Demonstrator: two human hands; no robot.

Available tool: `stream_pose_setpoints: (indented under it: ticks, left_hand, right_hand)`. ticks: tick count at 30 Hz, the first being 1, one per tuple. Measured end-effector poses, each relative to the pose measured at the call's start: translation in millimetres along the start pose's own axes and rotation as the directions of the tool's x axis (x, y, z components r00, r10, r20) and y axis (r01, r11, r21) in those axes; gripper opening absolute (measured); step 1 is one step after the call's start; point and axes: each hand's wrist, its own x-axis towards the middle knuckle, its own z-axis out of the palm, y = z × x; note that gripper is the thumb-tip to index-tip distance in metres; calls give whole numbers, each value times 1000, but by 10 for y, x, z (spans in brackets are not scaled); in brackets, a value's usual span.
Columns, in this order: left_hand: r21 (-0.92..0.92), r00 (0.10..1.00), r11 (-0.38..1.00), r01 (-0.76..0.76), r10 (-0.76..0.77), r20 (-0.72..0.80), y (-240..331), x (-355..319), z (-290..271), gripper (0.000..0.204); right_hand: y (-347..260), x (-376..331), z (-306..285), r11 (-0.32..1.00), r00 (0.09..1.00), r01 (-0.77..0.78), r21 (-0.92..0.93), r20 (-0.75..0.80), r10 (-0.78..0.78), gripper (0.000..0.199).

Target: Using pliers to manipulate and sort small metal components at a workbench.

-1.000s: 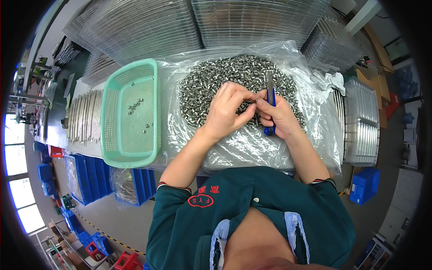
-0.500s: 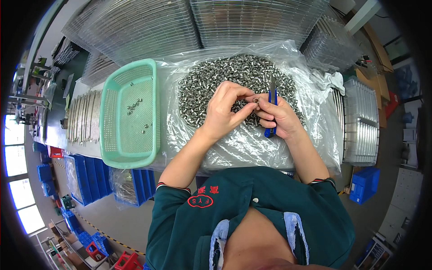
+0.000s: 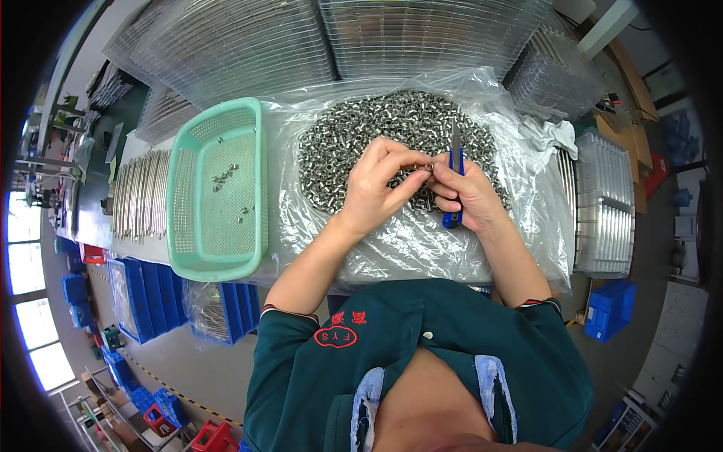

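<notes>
1. Head view: your hands are together over the pile of small metal pcs, fingertips meeting at one part.
2. Your L hand has that part pinched btwn thumb & forefinger; its exact shape is too small to tell.
3. Your R hand is clamped on a blue knife, blade pointing away from you; its thumb & forefinger tips are also at the part.
4. Pile sits on a clear plastic sheet spread over the worktop.
5. To your L, just beside the sheet: green basket w/ a few loose pcs inside; thin metal rods lie L of it.
6. To your R: white cloth nr the sheet's far corner, then clear trays w/ rods.
7. Far side: tall clear stacks behind the pile.
8. Below worktop level: blue crates L, blue bin R.
</notes>
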Motion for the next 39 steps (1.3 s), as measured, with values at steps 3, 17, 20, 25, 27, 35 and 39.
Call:
stream_pose_setpoints:
  ticks: [3,17,20,25,27,35,39]
  left_hand:
    - [-2,1000,1000,1,-1,4,11,0,4,21]
    - [36,999,999,-34,34,-5,20,5,-6,21]
    - [21,1000,1000,-15,15,-8,13,-2,0,20]
    - [9,1000,1000,-23,23,-16,7,1,7,20]
    - [10,1000,1000,-20,20,-15,15,2,5,20]
    - [131,995,988,-83,89,-42,-14,3,-1,20]
    - [100,999,994,-36,38,-20,-3,5,-1,20]
  right_hand:
    - [21,11,-42,1000,1000,2,6,18,-2,17]
    - [5,4,-36,999,999,-31,21,36,30,16]
    - [0,3,-31,999,998,-39,18,44,38,15]
    - [6,0,-25,999,999,-31,31,33,30,14]
    - [6,0,-27,999,999,-30,33,32,29,13]
    - [6,6,-29,998,999,38,-41,5,-38,16]
    - [11,8,-23,996,999,31,-78,-14,-32,18]
